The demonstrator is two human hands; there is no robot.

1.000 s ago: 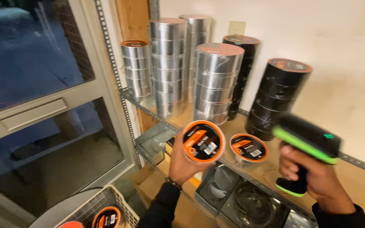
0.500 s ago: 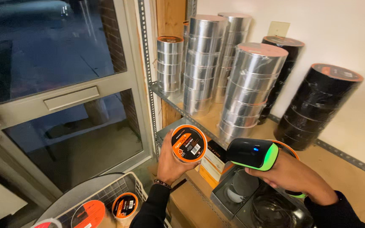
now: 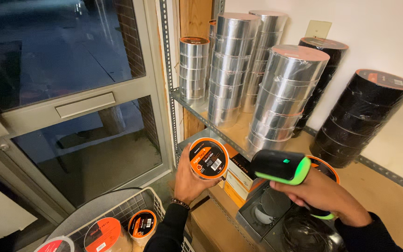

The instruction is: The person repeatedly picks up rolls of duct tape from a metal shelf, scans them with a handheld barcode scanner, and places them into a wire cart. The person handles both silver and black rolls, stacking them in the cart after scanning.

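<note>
The left hand (image 3: 190,179) grips a foil tape roll (image 3: 208,158), label up. Just beside it, the right hand (image 3: 320,193) clasps a barcode scanner (image 3: 281,166), likely mid-scan; aiming squarely matters.

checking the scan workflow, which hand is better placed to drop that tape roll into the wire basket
Left. The left hand already grips the tape roll, and the wire basket sits below it; the right hand holds the scanner.

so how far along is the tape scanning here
Done, apparently: two orange-labelled rolls already lie in the wire basket. In hand: the left hand holds up a tape roll, label facing the green and black scanner gripped in the right hand. Left: stacks of silver rolls and black rolls on the shelf.
</note>
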